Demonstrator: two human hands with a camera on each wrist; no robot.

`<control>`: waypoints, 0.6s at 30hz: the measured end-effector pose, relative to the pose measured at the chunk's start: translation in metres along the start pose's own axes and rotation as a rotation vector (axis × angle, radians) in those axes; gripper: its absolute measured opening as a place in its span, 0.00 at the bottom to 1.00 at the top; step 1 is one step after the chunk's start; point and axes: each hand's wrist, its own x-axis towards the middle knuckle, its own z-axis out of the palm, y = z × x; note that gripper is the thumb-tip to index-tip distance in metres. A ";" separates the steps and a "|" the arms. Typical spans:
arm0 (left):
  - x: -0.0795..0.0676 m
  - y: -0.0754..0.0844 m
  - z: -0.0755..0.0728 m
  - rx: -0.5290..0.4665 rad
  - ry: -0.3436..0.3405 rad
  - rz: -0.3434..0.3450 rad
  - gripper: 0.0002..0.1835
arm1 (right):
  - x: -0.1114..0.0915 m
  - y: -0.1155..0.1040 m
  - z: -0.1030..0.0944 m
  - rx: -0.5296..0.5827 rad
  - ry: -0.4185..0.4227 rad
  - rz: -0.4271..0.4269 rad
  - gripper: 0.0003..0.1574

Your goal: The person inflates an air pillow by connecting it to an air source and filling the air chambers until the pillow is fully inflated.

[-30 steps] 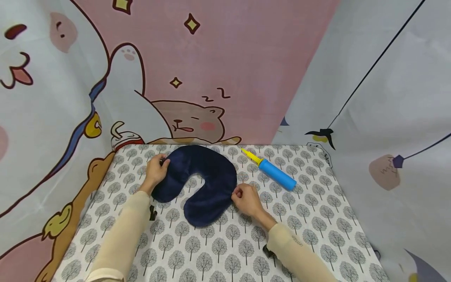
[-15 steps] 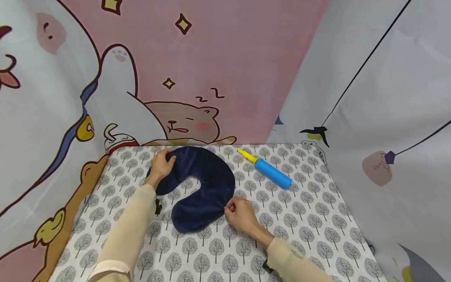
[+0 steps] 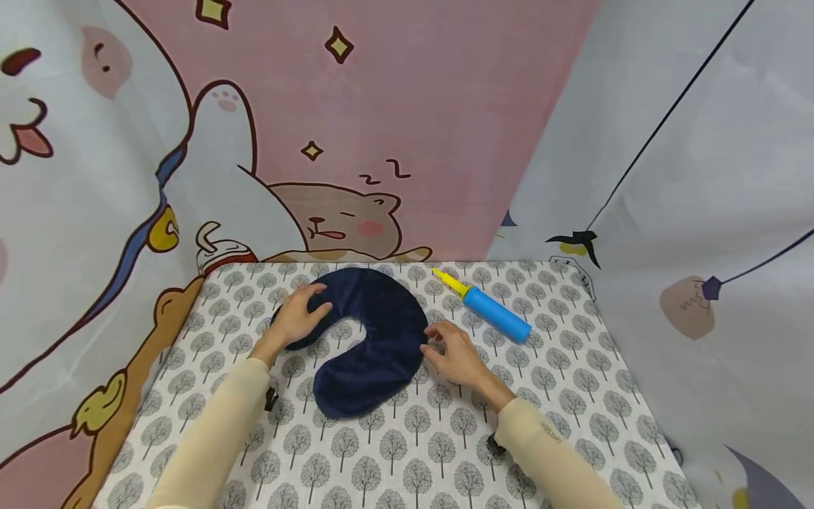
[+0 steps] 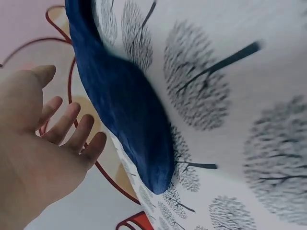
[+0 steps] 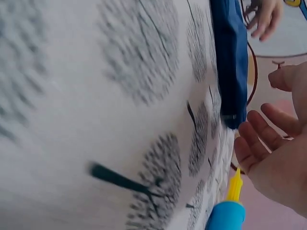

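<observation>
A navy U-shaped neck pillow (image 3: 375, 332) lies fairly flat on the tree-print cloth, its opening facing the lower left. My left hand (image 3: 297, 317) hovers over the pillow's left arm with fingers spread. In the left wrist view, a gap shows between the left hand (image 4: 48, 143) and the pillow (image 4: 129, 105). Beside the pillow's right edge is my right hand (image 3: 456, 357), fingers loosely bent and holding nothing. From the right wrist, the fingertips of the right hand (image 5: 278, 148) appear close to the pillow's end (image 5: 232, 72); whether they touch it I cannot tell.
To the right of the pillow lies a blue hand pump (image 3: 496, 314) with a yellow nozzle (image 3: 449, 281). White cloth printed with grey trees (image 3: 407, 452) covers the table. Cartoon-printed curtains (image 3: 432, 127) rise behind the table and along both sides.
The right hand has let go of the pillow's edge and moved up and right. The left hand has loosened from the pillow's left arm and shifted lower. The pillow has turned slightly clockwise.
</observation>
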 end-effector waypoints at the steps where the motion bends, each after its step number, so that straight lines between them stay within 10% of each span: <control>1: -0.005 0.002 0.001 0.001 -0.008 0.012 0.31 | 0.003 0.003 -0.002 -0.013 -0.001 -0.002 0.21; 18: -0.087 0.022 0.019 -0.054 -0.090 0.200 0.25 | 0.059 0.059 0.000 -0.036 -0.057 0.032 0.35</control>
